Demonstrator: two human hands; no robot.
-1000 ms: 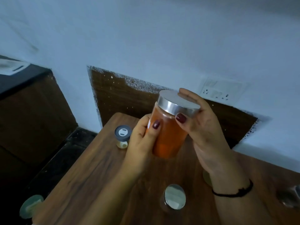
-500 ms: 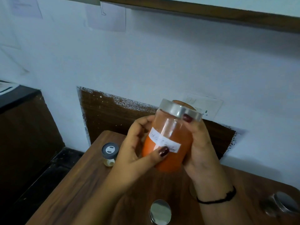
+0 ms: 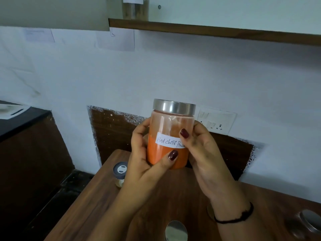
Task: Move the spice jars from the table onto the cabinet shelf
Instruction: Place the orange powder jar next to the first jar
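Note:
A clear jar of orange-red powder (image 3: 169, 155) with a steel lid and a white label reading "Red chilli Powd" is held upright above the wooden table (image 3: 97, 206). My left hand (image 3: 144, 162) wraps its left side and bottom, thumb across the front. My right hand (image 3: 203, 150) grips its right side, thumb on the label. A small jar with a dark shaker lid (image 3: 120, 173) stands at the table's far left. Two steel-lidded jars stand near me, one (image 3: 176, 231) in the middle and one (image 3: 308, 223) at the right. The cabinet shelf edge (image 3: 208, 30) runs above.
A white wall with a switch socket (image 3: 216, 121) rises behind the table. Paper sheets (image 3: 115, 40) hang under the shelf. A dark counter (image 3: 20, 120) and brown cabinet stand to the left, with a dark gap between them and the table.
Both hands have lifted the jar and turned it upright so its label faces me. My view has tilted up, bringing the shelf into sight.

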